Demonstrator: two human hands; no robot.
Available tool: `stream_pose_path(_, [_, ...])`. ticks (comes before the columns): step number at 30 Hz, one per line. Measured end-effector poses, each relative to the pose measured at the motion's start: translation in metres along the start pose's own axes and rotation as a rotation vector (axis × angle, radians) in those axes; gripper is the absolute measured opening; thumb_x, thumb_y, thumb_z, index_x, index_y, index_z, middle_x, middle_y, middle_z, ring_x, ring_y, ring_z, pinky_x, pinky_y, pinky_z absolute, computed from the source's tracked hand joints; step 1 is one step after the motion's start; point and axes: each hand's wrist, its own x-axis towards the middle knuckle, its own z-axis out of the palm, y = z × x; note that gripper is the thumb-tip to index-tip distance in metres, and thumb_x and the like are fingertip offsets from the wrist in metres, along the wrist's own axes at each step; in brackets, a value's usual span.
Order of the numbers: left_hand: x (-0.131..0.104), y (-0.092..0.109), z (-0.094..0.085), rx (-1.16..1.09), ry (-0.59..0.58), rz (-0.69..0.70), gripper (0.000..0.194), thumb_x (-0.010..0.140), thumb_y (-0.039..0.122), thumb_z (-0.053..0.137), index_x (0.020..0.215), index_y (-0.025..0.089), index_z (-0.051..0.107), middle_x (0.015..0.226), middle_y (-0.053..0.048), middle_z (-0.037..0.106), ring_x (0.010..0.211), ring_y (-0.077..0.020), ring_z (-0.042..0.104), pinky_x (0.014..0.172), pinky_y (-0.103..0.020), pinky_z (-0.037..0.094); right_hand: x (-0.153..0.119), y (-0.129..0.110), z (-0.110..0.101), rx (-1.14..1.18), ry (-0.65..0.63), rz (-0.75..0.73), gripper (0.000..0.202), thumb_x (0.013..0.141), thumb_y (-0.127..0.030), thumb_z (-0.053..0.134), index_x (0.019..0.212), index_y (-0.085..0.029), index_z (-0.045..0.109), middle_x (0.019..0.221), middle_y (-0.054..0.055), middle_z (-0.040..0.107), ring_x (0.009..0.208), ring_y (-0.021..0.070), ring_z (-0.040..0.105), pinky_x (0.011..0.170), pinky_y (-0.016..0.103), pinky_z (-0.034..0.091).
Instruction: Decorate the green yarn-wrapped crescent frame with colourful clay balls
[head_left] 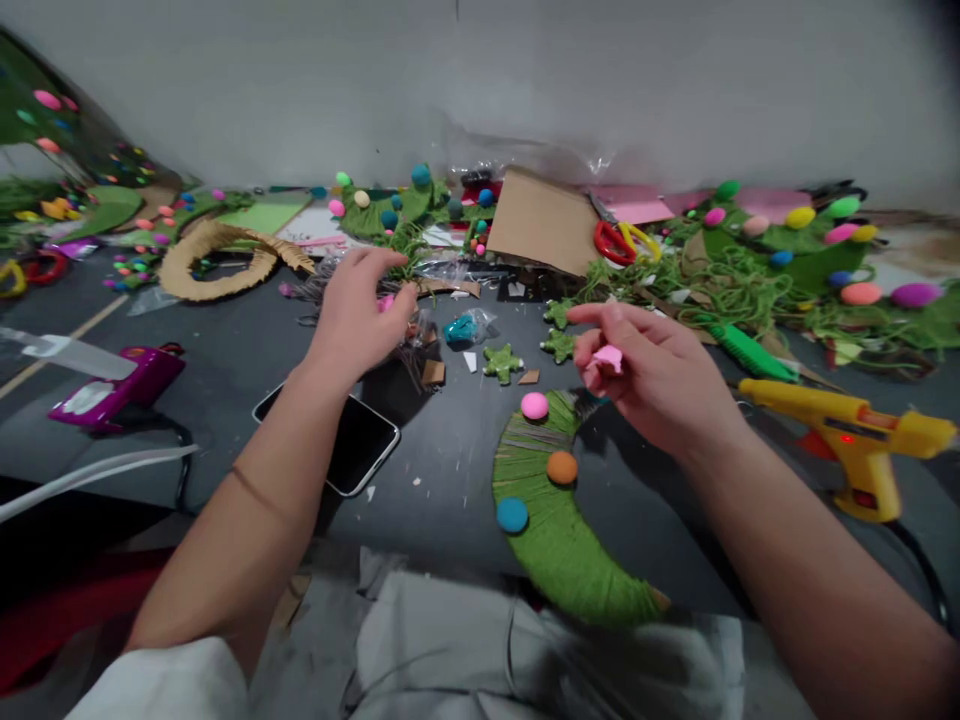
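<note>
My left hand [366,312] hovers over a pile of thin grey-purple strands [409,365] with its thumb and fingers apart. A bit of pink shows by the thumb, and I cannot tell whether it is touched. In my right hand [649,365] a small crumpled pink piece [609,358] is held in curled fingers. Beside those fingers lie small green star shapes [502,363]. Below, near the table's front edge, is a green yarn-wrapped crescent [570,555] bearing a pink ball [535,405], an orange ball [562,467] and a blue ball [513,515].
A yellow glue gun [847,425] with a red light stands at right, near a green brush [754,350]. A phone [364,445] lies under my left forearm. Purple glue gun [120,385] and straw-coloured ring [187,270] are at left. Cardboard [544,220] and scissors [615,243] sit behind.
</note>
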Motion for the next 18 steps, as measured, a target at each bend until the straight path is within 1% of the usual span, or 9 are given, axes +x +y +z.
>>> stream_pose_path(2, [-0.005,0.026,-0.004,-0.161,-0.025,0.095,0.026,0.093,0.031,0.066,0.114,0.020,0.074,0.118,-0.010,0.076,0.115,-0.0278,0.069,0.104,-0.043,0.054,0.000,0.001,0.002,0.003,0.035,0.014,0.039,0.087,-0.060,0.077,0.087,-0.021,0.080,0.069,0.000,0.063,0.055,0.0095,0.054,0.050,0.025,0.044])
stream_pose_path(3, [-0.008,0.042,-0.007,-0.260,-0.109,0.146,0.023,0.095,0.032,0.064,0.111,0.019,0.075,0.112,-0.008,0.078,0.105,-0.0245,0.072,0.096,-0.039,0.058,0.001,0.001,0.002,0.017,0.041,0.023,0.042,0.086,-0.062,0.077,0.085,-0.021,0.080,0.070,0.000,0.063,0.058,0.0101,0.055,0.053,0.025,0.045])
stream_pose_path(5, [-0.012,0.074,-0.009,-0.399,-0.270,0.312,0.024,0.098,0.033,0.064,0.114,0.019,0.075,0.112,-0.007,0.078,0.097,-0.0202,0.074,0.086,-0.032,0.060,0.002,0.001,0.002,0.061,0.015,0.041,0.045,0.086,-0.066,0.074,0.087,-0.021,0.081,0.080,0.003,0.069,0.070,0.0136,0.063,0.062,0.027,0.052])
stream_pose_path(6, [-0.014,0.087,-0.008,-0.416,-0.325,0.419,0.026,0.099,0.033,0.064,0.119,0.020,0.074,0.118,-0.008,0.077,0.101,-0.0198,0.075,0.088,-0.031,0.061,0.002,0.000,0.002,0.082,-0.021,0.044,0.047,0.088,-0.067,0.070,0.090,-0.022,0.080,0.087,0.005,0.073,0.078,0.0164,0.067,0.068,0.029,0.055])
stream_pose_path(8, [-0.015,0.102,0.001,-0.398,-0.322,0.617,0.031,0.101,0.032,0.063,0.127,0.018,0.072,0.128,-0.011,0.075,0.117,-0.0219,0.072,0.101,-0.033,0.058,0.003,-0.003,0.002,0.094,-0.132,0.033,0.053,0.095,-0.072,0.056,0.095,-0.024,0.079,0.099,0.008,0.076,0.093,0.0227,0.071,0.079,0.036,0.059])
stream_pose_path(11, [-0.018,0.100,0.025,-0.369,-0.330,0.759,0.044,0.101,0.030,0.063,0.141,0.013,0.063,0.148,-0.019,0.064,0.139,-0.0267,0.062,0.117,-0.039,0.051,0.003,-0.007,0.004,0.044,-0.290,-0.004,0.065,0.102,-0.071,0.029,0.107,-0.025,0.076,0.105,0.011,0.077,0.108,0.0286,0.071,0.088,0.046,0.059])
stream_pose_path(14, [-0.024,0.085,0.046,-0.376,-0.346,0.757,0.053,0.103,0.027,0.060,0.153,0.012,0.052,0.157,-0.022,0.055,0.148,-0.0261,0.054,0.122,-0.040,0.047,0.002,-0.007,0.006,-0.027,-0.359,-0.051,0.068,0.106,-0.061,0.015,0.116,-0.027,0.073,0.108,0.011,0.078,0.116,0.0278,0.069,0.096,0.050,0.058])
stream_pose_path(16, [-0.027,0.079,0.051,-0.417,-0.341,0.740,0.054,0.103,0.025,0.059,0.156,0.016,0.049,0.159,-0.019,0.053,0.149,-0.0243,0.052,0.122,-0.040,0.046,0.001,-0.005,0.007,-0.060,-0.378,-0.074,0.069,0.107,-0.058,0.010,0.119,-0.029,0.072,0.111,0.010,0.078,0.118,0.0260,0.070,0.099,0.049,0.058])
stream_pose_path(18, [-0.028,0.077,0.048,-0.473,-0.317,0.707,0.051,0.104,0.022,0.057,0.155,0.019,0.051,0.156,-0.015,0.058,0.143,-0.0231,0.059,0.117,-0.036,0.051,0.001,-0.002,0.005,-0.097,-0.404,-0.069,0.071,0.107,-0.058,0.007,0.124,-0.031,0.070,0.118,0.009,0.078,0.119,0.0249,0.070,0.100,0.049,0.059])
